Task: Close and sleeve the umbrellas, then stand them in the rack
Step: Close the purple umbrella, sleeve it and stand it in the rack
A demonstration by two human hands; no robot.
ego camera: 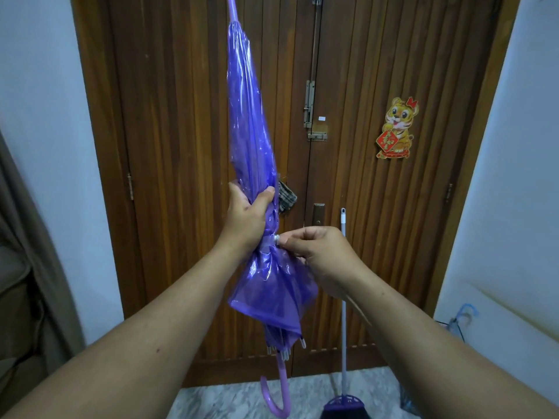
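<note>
A translucent purple umbrella (251, 122) is folded and held upright in front of me, tip up and curved pink-purple handle (276, 397) hanging down. My left hand (246, 217) is wrapped around the gathered canopy near its middle. Just below it, my right hand (317, 252) pinches the white snap button (276, 238) of the closing strap with thumb and fingertips. The canopy flares loose beneath the strap, white rib tips showing. No sleeve or rack is in view.
A double wooden door (348, 176) with bolts and a tiger decoration (397, 128) stands straight ahead. A broom (343, 297) with a white handle leans against it at the right. White walls flank the door; a brown curtain (27, 237) hangs at left. The floor is marble.
</note>
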